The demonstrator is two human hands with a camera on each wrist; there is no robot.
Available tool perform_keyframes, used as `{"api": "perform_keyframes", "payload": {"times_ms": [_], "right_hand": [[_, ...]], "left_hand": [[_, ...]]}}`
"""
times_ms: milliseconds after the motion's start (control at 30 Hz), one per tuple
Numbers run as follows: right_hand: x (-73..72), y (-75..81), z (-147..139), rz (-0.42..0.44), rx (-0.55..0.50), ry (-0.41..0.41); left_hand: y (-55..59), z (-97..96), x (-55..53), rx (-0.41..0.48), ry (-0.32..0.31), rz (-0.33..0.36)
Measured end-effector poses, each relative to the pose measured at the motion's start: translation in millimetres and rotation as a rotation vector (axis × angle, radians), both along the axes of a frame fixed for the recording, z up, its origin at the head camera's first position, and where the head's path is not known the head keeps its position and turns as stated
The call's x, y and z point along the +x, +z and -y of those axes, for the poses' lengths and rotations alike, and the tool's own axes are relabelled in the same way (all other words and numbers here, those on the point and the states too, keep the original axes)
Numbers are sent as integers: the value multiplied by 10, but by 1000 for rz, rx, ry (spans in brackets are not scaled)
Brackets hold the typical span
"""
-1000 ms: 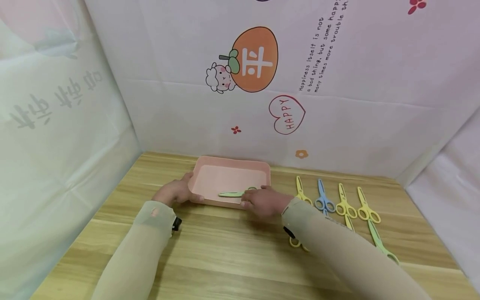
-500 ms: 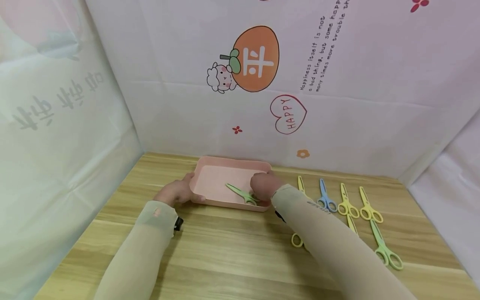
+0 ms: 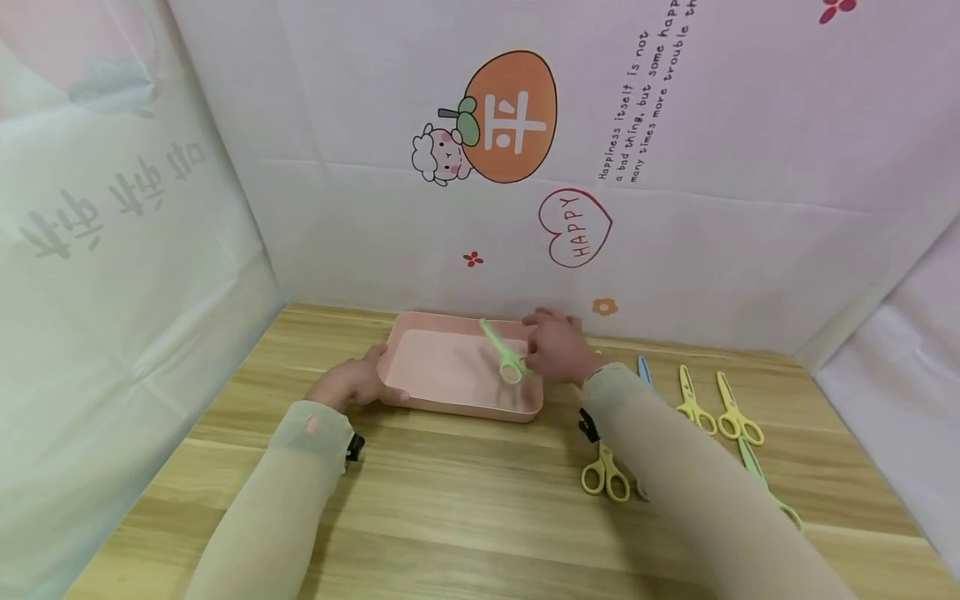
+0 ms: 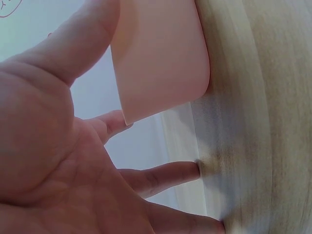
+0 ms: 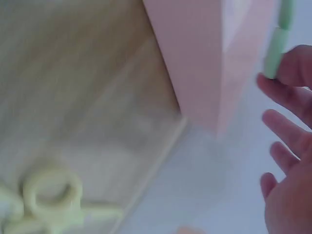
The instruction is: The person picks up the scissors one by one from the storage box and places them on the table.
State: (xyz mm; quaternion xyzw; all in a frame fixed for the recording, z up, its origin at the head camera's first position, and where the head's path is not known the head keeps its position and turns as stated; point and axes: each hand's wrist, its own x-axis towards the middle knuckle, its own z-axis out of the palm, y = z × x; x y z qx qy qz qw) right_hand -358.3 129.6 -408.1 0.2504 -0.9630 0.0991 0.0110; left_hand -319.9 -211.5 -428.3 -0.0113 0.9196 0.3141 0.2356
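Observation:
In the head view, my right hand (image 3: 561, 350) pinches a pair of green scissors (image 3: 495, 340) by the handle end, above the right part of a pink tray (image 3: 450, 408). Their blades point up and left. The right wrist view shows the green scissors (image 5: 276, 51) between thumb and index finger, other fingers loose. My left hand (image 3: 348, 383) rests against the tray's left end. Up close, its thumb lies on the tray wall (image 4: 161, 63), a fingertip touches the corner, and the other fingers extend straight with their tips at the wood.
Right of the tray lie yellow scissors (image 3: 606, 475), blue scissors (image 3: 643, 369) partly behind the right sleeve, two more yellow pairs, one being the far-right yellow scissors (image 3: 738, 421), and green scissors (image 3: 752, 467). A printed cloth (image 3: 345, 233) hangs behind the wooden table (image 3: 450, 500).
The green scissors, lying in the tray half a second ago, are now raised and turned more upright. My right hand has moved back and to the right with them. The left hand stays put.

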Motion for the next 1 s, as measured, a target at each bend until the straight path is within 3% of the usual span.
{"api": "perform_keyframes", "payload": {"times_ms": [167, 300, 367, 700, 1000], "right_hand": [[-21, 124, -351, -16, -54, -140], [13, 57, -528, 50, 1, -270], [56, -13, -568, 75, 35, -290], [398, -315, -467, 107, 137, -207], [758, -303, -433, 67, 258, -95]], "left_hand": [[-17, 19, -2, 10, 1, -4], [-24, 30, 2, 21, 6, -1], [-22, 27, 6, 22, 7, 0], [4, -7, 9, 44, 3, 7], [9, -15, 11, 64, 3, 8]]}}
